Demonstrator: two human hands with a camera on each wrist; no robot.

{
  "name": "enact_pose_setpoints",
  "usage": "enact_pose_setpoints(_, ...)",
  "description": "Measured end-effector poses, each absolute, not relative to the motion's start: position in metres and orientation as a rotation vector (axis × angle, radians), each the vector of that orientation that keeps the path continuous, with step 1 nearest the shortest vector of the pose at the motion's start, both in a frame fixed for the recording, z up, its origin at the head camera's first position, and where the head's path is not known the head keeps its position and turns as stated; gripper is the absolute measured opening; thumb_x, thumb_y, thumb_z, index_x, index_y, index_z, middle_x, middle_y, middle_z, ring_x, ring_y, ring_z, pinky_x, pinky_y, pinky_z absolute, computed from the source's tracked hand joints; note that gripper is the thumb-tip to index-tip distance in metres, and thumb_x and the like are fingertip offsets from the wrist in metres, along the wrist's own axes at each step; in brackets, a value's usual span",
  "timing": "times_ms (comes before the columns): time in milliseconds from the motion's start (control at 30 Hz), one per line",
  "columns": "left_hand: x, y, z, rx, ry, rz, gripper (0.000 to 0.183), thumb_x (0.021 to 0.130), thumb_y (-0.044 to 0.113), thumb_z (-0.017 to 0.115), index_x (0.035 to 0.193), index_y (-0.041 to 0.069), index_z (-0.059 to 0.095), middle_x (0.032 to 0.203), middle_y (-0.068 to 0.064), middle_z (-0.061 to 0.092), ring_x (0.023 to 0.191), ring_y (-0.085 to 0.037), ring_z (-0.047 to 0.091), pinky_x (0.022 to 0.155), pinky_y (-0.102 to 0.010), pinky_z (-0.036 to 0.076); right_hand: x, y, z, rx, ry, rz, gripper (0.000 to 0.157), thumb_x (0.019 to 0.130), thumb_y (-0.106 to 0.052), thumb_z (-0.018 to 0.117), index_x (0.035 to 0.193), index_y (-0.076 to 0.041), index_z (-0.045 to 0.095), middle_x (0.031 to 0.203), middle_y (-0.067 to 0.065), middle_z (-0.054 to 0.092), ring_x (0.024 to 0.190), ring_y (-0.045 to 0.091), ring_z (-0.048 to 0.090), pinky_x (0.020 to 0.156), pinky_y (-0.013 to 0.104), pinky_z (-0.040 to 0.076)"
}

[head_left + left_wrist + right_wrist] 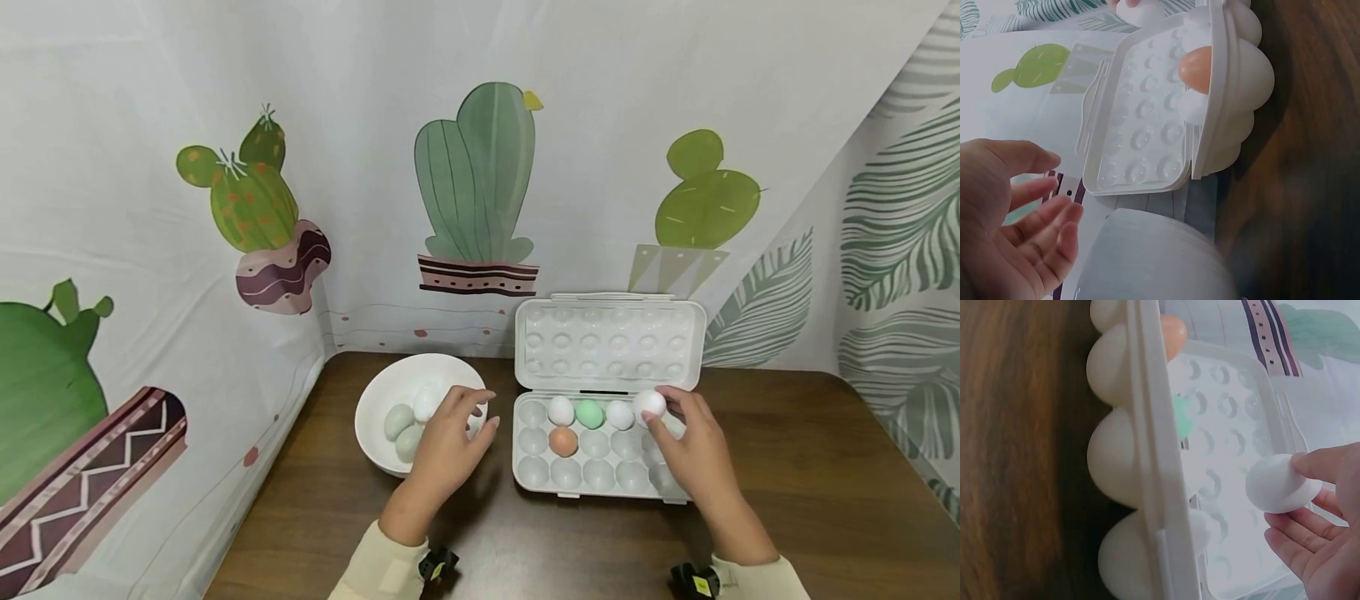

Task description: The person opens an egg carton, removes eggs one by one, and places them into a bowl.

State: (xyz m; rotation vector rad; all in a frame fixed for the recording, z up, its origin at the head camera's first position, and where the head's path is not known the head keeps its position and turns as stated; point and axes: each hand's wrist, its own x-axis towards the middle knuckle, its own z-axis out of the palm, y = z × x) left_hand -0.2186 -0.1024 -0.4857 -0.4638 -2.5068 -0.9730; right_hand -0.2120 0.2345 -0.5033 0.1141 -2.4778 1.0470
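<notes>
My right hand [697, 442] pinches a white egg [649, 405] between thumb and fingers, over the right part of the egg carton's back row; the same egg [1279, 484] shows in the right wrist view. The white egg carton [600, 492] lies with its lid [611, 342] raised. In its back row sit a white egg [561, 411], a mint green egg [589, 413] and another white egg [619, 415]. An orange egg [563, 442] is in the middle row. Relaxed and holding nothing, my left hand [450, 446] hovers over the right side of the white bowl [367, 408].
Inside the bowl are a white egg [425, 402] and pale green eggs [399, 422], partly hidden by the left hand. Bowl and carton stand side by side on a brown wooden table [810, 467]. Behind them hangs a cactus-printed cloth [360, 208].
</notes>
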Motion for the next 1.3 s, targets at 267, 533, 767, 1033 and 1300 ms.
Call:
enact_pose_setpoints(267,-0.213,-0.095,-0.486,-0.583,-2.51,-0.907,0.038,0.088,0.024,0.078,0.124,0.018,0.068,0.112,0.0,0.062,0.094,-0.015,0.066,0.073,-0.026,0.052,-0.206,0.226,-0.499,0.193,-2.474,1.05,0.041,0.092,-0.014,0.074,0.129,-0.006,0.059,0.121,0.013,0.062,0.112,0.035,0.065,0.098,0.025,0.05)
enact_pose_setpoints(533,-0.211,-0.089,-0.488,-0.704,-2.463,-0.932,0.039,0.089,0.022,0.078,0.125,0.014,0.067,0.112,0.0,0.062,0.095,-0.013,0.065,0.074,-0.023,0.053,-0.204,0.211,-0.5,0.314,-2.413,1.085,0.042,0.088,-0.008,0.077,0.127,-0.005,0.061,0.119,0.012,0.063,0.11,0.033,0.065,0.096,-0.004,0.03)
enact_pose_setpoints(767,-0.207,-0.082,-0.489,-0.745,-2.475,-0.905,0.038,0.089,0.024,0.077,0.124,0.016,0.067,0.112,0.001,0.064,0.091,-0.009,0.062,0.078,-0.025,0.053,-0.198,0.2,-0.5,0.382,-2.436,1.143,0.043,0.087,-0.01,0.078,0.127,-0.011,0.061,0.122,0.003,0.063,0.113,0.011,0.062,0.098,0.0,0.036)
enact_pose_setpoints(1033,-0.202,-0.074,-0.491,-0.83,-2.482,-0.891,0.041,0.087,0.026,0.079,0.124,0.016,0.066,0.117,0.003,0.064,0.093,-0.011,0.064,0.081,-0.024,0.054,-0.19,0.181,-0.5,0.541,-2.424,1.166,0.043,0.086,-0.011,0.08,0.126,-0.016,0.063,0.121,-0.005,0.062,0.113,0.013,0.065,0.098,0.006,0.043)
enact_pose_setpoints(1300,-0.197,-0.067,-0.493,-0.897,-2.479,-0.898,0.042,0.085,0.025,0.081,0.124,0.017,0.066,0.115,0.003,0.064,0.092,-0.009,0.063,0.078,-0.022,0.053,-0.181,0.167,-0.498,0.663,-2.384,1.206,0.044,0.085,-0.01,0.08,0.125,-0.02,0.063,0.122,-0.009,0.063,0.112,0.012,0.066,0.099,0.009,0.045)
